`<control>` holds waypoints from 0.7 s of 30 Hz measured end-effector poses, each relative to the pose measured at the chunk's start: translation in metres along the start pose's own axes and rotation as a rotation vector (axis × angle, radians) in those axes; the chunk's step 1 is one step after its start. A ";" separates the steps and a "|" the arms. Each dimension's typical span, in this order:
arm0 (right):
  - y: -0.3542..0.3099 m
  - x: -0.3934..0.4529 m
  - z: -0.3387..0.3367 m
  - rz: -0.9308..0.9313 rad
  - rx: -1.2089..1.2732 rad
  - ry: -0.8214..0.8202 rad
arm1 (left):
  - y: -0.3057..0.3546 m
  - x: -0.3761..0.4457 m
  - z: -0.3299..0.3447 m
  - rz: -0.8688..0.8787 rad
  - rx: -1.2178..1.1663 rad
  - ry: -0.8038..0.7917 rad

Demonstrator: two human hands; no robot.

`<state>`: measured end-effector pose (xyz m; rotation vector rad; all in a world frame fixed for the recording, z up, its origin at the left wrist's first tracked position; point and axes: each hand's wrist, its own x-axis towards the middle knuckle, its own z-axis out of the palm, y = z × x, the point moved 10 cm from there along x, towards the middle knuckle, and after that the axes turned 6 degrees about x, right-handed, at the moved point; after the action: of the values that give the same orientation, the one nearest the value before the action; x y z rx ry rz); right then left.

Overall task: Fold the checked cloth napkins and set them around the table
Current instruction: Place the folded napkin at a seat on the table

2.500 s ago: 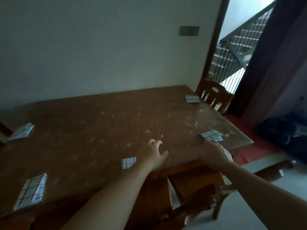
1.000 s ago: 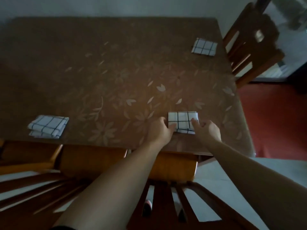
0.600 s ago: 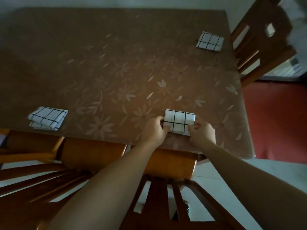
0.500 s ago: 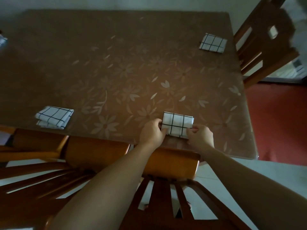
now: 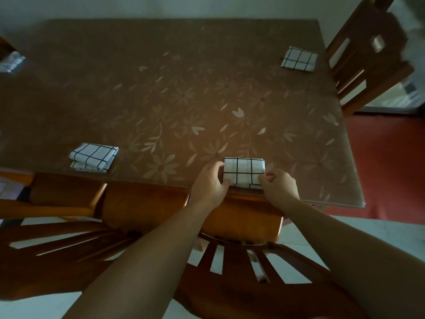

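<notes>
A folded white napkin with black checks (image 5: 243, 172) lies at the near edge of the brown flowered table (image 5: 184, 93). My left hand (image 5: 210, 186) pinches its left side and my right hand (image 5: 279, 186) pinches its right near corner. Another folded checked napkin (image 5: 93, 157) rests at the near left edge. A third (image 5: 299, 58) sits at the far right edge. A fourth (image 5: 11, 63) shows blurred at the far left edge.
A wooden chair back (image 5: 241, 268) stands right below my arms, with a second chair (image 5: 57, 238) to its left. Another wooden chair (image 5: 365, 49) is tucked at the table's right side. Red floor (image 5: 391, 162) lies to the right.
I came from standing back to leaning over the table, and both hands closed on the napkin at the near edge. In the last half second they shifted it slightly along that edge.
</notes>
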<state>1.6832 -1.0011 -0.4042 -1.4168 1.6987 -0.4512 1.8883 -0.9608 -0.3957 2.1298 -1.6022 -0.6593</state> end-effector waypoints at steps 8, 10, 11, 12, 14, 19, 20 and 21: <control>-0.030 -0.035 -0.044 -0.094 -0.314 -0.077 | 0.022 -0.020 -0.036 0.023 0.179 0.022; -0.038 -0.042 -0.070 -0.090 -0.346 -0.064 | 0.034 -0.032 -0.052 0.007 0.206 0.047; -0.040 -0.044 -0.085 -0.068 -0.336 -0.035 | 0.041 -0.039 -0.058 0.002 0.214 0.056; -0.044 -0.047 -0.099 -0.074 -0.339 -0.009 | 0.049 -0.046 -0.064 -0.004 0.223 0.061; -0.055 -0.054 -0.125 -0.140 -0.402 0.026 | 0.069 -0.058 -0.071 -0.007 0.236 0.077; -0.058 -0.090 -0.211 -0.333 -0.414 0.081 | 0.174 -0.088 -0.064 0.043 0.252 0.152; -0.051 -0.095 -0.232 -0.348 -0.396 0.086 | 0.200 -0.094 -0.058 0.061 0.256 0.159; -0.043 -0.100 -0.252 -0.356 -0.379 0.082 | 0.226 -0.100 -0.050 0.073 0.260 0.156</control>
<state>1.5106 -0.9812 -0.1912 -2.0181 1.6578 -0.3966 1.7177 -0.9235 -0.2133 2.2262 -1.7477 -0.2659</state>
